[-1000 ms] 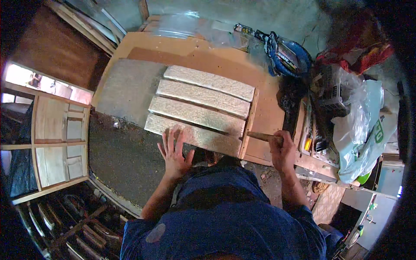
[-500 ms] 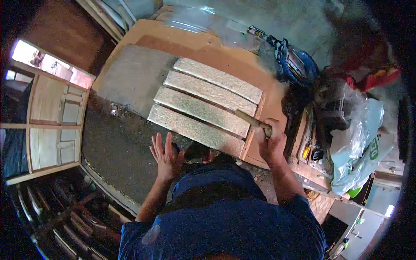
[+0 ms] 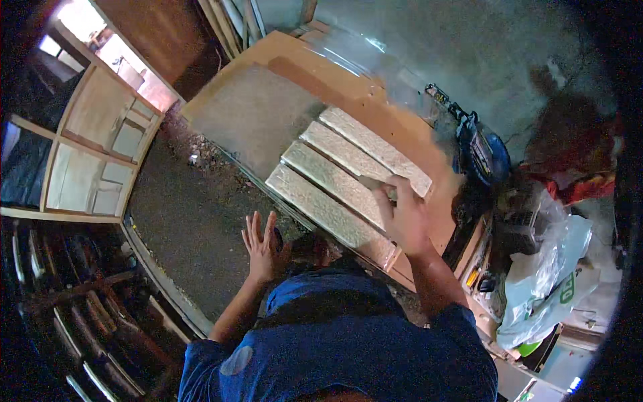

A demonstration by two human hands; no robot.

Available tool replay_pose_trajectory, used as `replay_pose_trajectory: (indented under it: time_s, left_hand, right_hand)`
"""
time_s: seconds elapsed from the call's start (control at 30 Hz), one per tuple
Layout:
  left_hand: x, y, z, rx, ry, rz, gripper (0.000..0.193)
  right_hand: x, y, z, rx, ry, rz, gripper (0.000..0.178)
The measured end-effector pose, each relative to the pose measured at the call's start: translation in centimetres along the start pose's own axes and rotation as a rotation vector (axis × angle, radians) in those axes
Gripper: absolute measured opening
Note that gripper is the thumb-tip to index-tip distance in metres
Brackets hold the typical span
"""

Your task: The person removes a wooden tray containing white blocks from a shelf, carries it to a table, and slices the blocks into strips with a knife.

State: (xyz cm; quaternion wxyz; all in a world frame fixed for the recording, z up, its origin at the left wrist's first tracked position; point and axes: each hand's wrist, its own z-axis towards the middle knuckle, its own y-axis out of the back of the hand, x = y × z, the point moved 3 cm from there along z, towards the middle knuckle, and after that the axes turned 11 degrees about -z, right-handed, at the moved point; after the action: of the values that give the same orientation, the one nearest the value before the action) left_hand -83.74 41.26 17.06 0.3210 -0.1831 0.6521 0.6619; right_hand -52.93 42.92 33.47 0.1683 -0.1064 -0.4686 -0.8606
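Right hand (image 3: 404, 218) is curling closed around a wooden tool handle (image 3: 370, 181) at frame centre, over the chipboard strips (image 3: 328, 201). Left hand (image 3: 262, 246) is hovering lower left, fingers spread, holding nothing.

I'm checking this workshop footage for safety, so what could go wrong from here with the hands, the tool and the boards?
The right hand holds a wooden-handled tool over the pale boards; its head is hidden, so a slip could mark a board or hurt the fingers. The left hand hangs open just off the nearest board's end, possibly in the tool's path. The floor beside the work looks gritty, with debris near the panel edge, so footing may be poor.
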Motion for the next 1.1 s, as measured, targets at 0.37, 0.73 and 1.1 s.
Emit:
replay_pose_trajectory:
  time_s: [0.37, 0.73, 1.1]
  left_hand:
    - [2.0, 0.4, -0.6, 0.006, 0.057, -0.054, 0.092]
    - [2.9, 0.9, -0.6, 0.0, 0.103, -0.096, 0.091]
    - [3.4, 0.9, -0.8, 0.01, 0.121, -0.111, 0.092]
  right_hand:
    - [1.6, -4.9, 2.2, 0.042, -0.115, 0.159, 0.03]
    - [3.8, -9.2, 5.3, 0.071, 0.031, 0.193, 0.026]
    - [-1.2, -7.8, 7.7, -0.175, -0.224, 0.182, 0.023]
